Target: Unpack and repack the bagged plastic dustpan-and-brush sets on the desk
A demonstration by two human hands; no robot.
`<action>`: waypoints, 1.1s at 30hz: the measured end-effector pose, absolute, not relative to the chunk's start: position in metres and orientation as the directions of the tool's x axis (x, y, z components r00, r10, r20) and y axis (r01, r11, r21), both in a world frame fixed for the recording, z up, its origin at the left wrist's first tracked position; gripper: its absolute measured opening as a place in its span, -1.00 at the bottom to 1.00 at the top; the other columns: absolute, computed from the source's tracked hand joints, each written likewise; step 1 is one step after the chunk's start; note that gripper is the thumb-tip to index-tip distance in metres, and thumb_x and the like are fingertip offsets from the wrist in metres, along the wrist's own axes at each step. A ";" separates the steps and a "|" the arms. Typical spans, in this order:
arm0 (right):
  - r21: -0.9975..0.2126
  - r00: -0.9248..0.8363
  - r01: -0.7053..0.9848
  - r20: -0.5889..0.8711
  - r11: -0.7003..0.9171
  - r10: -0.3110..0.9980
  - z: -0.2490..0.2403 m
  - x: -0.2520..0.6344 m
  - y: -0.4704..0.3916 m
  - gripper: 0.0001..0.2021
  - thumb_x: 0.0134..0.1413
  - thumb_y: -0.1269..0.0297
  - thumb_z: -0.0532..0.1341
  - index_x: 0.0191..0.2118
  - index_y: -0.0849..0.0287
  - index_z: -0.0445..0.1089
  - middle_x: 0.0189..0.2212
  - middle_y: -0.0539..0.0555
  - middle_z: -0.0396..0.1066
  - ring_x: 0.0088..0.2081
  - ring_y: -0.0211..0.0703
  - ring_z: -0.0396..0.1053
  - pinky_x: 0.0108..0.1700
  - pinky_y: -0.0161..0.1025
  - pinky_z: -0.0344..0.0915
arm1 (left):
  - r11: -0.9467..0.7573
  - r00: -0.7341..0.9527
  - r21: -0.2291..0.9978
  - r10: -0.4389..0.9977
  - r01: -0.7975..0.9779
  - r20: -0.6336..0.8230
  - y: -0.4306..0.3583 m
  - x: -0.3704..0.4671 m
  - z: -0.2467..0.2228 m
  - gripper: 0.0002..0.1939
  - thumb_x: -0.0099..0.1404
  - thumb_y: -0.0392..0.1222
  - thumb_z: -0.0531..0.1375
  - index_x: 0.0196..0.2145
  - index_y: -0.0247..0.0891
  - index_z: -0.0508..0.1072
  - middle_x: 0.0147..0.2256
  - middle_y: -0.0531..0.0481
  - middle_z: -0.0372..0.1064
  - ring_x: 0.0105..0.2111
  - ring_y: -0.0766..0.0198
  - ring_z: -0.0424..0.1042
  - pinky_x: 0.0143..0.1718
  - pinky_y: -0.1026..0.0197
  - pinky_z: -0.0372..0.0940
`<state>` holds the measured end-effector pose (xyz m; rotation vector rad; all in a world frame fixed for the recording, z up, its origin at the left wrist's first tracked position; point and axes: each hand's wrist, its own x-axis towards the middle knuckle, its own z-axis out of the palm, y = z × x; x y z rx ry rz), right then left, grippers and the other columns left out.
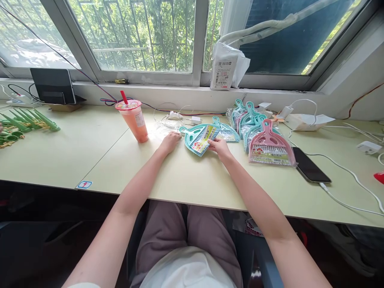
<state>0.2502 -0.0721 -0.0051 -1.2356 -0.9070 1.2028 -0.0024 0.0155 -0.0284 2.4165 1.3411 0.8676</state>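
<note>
A turquoise mini dustpan (189,139) with a small brush and a printed card (207,135) lies tilted on the table before me. My right hand (220,148) grips its right side, with the thumb on the card. Left of the dustpan's handle, my left hand (171,143) has its fingers curled down onto a crumpled clear plastic bag (159,130); the fingertips are partly hidden. Just behind the dustpan rests another turquoise dustpan set (229,133). To the right, several wrapped turquoise sets (249,116) are piled, with a pink dustpan set (271,146) at the front.
A pink drink cup (135,122) with a red straw stands left of my left hand. A black phone (310,164) on a white cable lies right of the pile. Green plastic pieces (36,120) are at the far left. Cables and an adapter (175,115) run along the wall.
</note>
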 end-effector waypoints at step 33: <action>-0.984 0.029 -0.161 0.077 0.081 0.997 0.012 0.256 -0.075 -0.58 -0.21 0.05 0.55 -0.26 0.19 0.53 -0.30 0.12 0.62 -0.27 -0.03 0.60 -0.10 -0.02 0.58 | -0.819 0.445 0.202 0.478 0.537 0.757 -0.011 0.007 0.000 -0.54 0.43 -0.37 -0.10 0.13 -0.18 0.42 0.16 -0.21 0.35 0.26 0.08 0.24 0.35 -0.18 0.12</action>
